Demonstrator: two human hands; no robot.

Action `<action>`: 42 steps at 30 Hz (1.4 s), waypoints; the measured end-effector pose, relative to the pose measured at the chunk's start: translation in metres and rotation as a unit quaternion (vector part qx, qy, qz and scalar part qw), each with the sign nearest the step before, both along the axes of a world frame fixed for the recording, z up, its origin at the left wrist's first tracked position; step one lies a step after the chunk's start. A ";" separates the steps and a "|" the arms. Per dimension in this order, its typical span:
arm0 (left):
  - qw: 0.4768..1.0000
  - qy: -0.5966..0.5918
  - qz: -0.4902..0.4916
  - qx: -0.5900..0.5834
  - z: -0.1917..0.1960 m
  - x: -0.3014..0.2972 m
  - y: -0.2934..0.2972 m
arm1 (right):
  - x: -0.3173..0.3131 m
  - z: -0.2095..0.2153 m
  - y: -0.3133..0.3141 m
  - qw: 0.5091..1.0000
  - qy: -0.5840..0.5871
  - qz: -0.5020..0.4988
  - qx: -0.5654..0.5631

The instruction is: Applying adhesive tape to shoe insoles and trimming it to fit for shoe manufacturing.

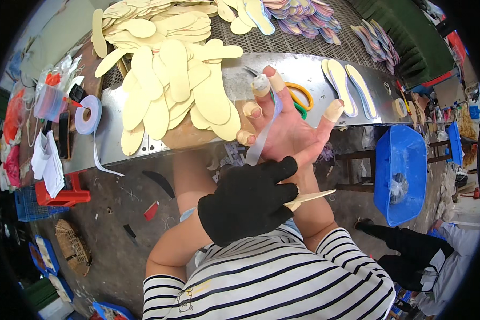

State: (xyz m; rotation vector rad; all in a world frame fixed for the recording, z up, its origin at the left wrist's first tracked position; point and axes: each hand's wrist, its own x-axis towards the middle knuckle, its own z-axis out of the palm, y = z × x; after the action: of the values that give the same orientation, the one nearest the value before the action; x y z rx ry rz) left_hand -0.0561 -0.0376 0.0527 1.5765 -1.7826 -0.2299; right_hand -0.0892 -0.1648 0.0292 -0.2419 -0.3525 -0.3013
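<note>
Gloved hand: the left hand point(249, 200), in a black glove, sits at lower centre, forearm crossing from the lower left, fingers point(280, 168) curled shut on a thin pale insole point(310, 198) that pokes out to the right.
Bare hand: the right hand point(288, 128) lies just above it, palm up, fingers point(275, 81) spread apart and capped with tan tape.
Tape strip: a translucent white strip point(262, 136) hangs across the bare palm from the upper fingertips.
Bench: the metal bench point(304, 66) crosses mid frame, carrying orange-handled scissors point(300, 97) just behind the bare hand.
Insole pile: cream insoles point(170, 80) heap at upper left; a white tape roll point(88, 114) lies left.
</note>
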 end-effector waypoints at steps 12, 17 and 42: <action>0.739 0.546 0.314 -0.240 -0.024 0.052 0.059 | 0.012 -0.021 -0.018 0.997 0.048 -0.003 -0.052; 0.747 0.473 0.385 -0.264 -0.055 0.072 0.050 | 0.002 -0.003 -0.002 0.889 0.257 -0.162 -0.343; 0.836 0.397 0.300 -0.229 -0.034 0.045 0.031 | 0.017 0.018 0.029 0.857 0.315 -0.178 -0.367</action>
State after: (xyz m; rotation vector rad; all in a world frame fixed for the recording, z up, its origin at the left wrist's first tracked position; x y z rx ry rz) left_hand -0.0112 -0.0070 0.0184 1.3159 -0.5918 -0.1081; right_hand -0.0722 -0.1355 0.0470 -1.1423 0.2588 -0.4232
